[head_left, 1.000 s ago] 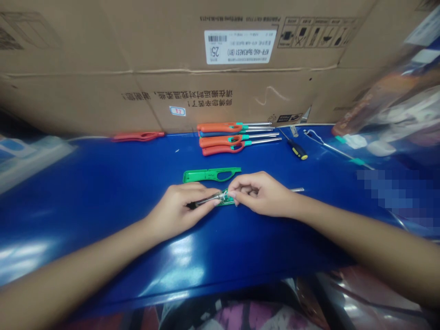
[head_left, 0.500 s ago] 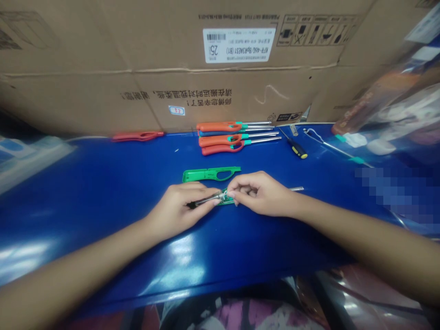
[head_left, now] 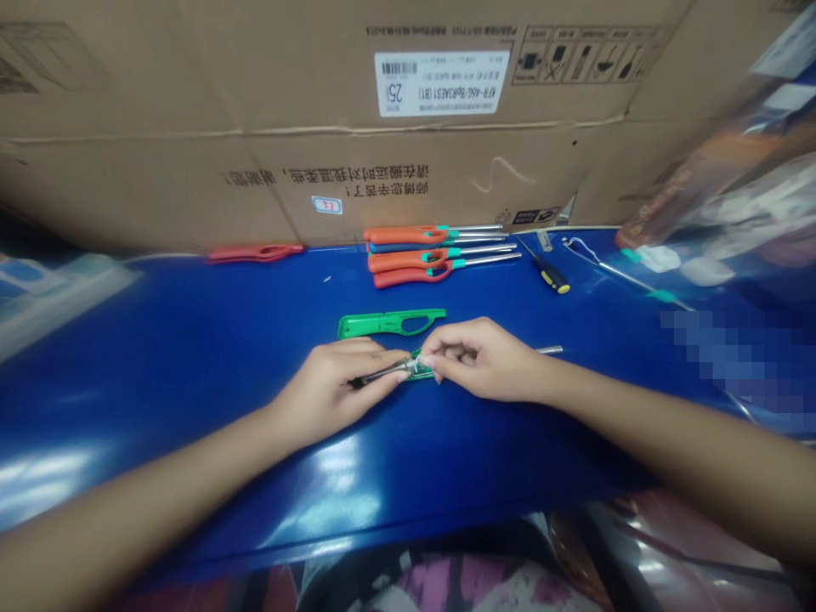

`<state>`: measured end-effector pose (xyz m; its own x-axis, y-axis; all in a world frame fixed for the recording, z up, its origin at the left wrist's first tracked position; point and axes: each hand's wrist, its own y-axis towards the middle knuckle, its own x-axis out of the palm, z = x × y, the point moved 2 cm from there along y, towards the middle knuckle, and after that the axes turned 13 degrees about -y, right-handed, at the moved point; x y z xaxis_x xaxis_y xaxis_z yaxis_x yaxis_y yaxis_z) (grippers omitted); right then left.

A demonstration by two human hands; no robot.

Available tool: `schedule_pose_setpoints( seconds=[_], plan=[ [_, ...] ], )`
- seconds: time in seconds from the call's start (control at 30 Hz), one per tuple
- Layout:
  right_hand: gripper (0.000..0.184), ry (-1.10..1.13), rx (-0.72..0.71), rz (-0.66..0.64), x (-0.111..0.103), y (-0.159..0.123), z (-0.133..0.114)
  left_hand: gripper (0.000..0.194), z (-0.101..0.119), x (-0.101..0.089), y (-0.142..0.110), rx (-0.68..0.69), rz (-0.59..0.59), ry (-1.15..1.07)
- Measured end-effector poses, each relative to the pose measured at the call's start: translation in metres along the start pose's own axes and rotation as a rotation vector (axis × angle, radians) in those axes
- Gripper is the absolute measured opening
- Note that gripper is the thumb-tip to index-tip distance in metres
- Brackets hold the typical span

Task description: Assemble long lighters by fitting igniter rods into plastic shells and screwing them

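Note:
My left hand (head_left: pixel 331 382) is closed around a slim dark, shiny gas tank (head_left: pixel 381 372) of a lighter, its pale valve end pointing right. Thumb and forefinger of my right hand (head_left: pixel 478 357) pinch together at that end, on something too small to make out. Under the fingertips lies an opened green lighter half (head_left: pixel 422 374), partly hidden by my hands. Its metal tube (head_left: pixel 551 349) sticks out to the right beyond my right hand. Just behind my hands rests the other green handle shell (head_left: pixel 390 323), inner side up.
Several orange, red and blue lighters (head_left: pixel 408 259) are stacked against the cardboard box (head_left: pixel 255 187). A red handle shell (head_left: pixel 255 253) lies left of them, a screwdriver (head_left: pixel 552 275) right. Further right are a loose metal rod (head_left: pixel 628 280) and an orange bottle (head_left: pixel 694 187) on the blue table (head_left: pixel 255 493).
Both hands stay in nearly the same place. The tank in my left hand has turned or tilted very slightly; nothing has been let go.

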<state>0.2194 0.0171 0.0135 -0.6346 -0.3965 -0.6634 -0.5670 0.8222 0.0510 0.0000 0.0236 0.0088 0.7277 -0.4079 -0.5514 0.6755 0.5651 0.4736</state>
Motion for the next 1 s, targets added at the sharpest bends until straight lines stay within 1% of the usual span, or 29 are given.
schedule_pose_setpoints(
  seconds=[0.1, 0.23, 0.43, 0.53, 0.63, 0.77, 0.87, 1.0],
  plan=[
    [0.014, 0.010, 0.013, 0.004, -0.0008, -0.0002, 0.0005, 0.024, 0.0004, 0.0003, -0.0004, -0.007, 0.003, 0.010],
    [0.011, 0.008, 0.037, 0.061, -0.0034, -0.0012, 0.0004, 0.024, 0.0032, 0.0011, -0.0016, 0.006, -0.009, 0.050],
    [0.020, -0.049, 0.004, 0.059, -0.0015, -0.0007, 0.0005, 0.024, 0.0046, 0.0022, -0.0032, 0.035, -0.030, 0.074],
    [0.022, -0.053, 0.022, 0.048, -0.0004, 0.0006, 0.0010, 0.024, 0.0043, 0.0022, -0.0038, 0.045, -0.034, 0.070],
    [0.021, -0.055, 0.022, 0.057, -0.0015, 0.0005, -0.0001, 0.024, 0.0042, 0.0013, -0.0042, 0.040, -0.022, 0.075],
    [0.016, -0.071, -0.022, 0.098, -0.0036, -0.0007, -0.0024, 0.023, 0.0031, -0.0001, -0.0042, 0.014, 0.016, 0.088],
    [0.017, -0.061, -0.022, 0.106, -0.0024, -0.0007, -0.0017, 0.023, 0.0023, -0.0003, -0.0041, 0.015, 0.036, 0.087],
    [0.017, -0.026, -0.004, 0.110, 0.0011, -0.0001, 0.0009, 0.022, 0.0023, 0.0009, -0.0037, 0.025, 0.025, 0.080]
  ],
)
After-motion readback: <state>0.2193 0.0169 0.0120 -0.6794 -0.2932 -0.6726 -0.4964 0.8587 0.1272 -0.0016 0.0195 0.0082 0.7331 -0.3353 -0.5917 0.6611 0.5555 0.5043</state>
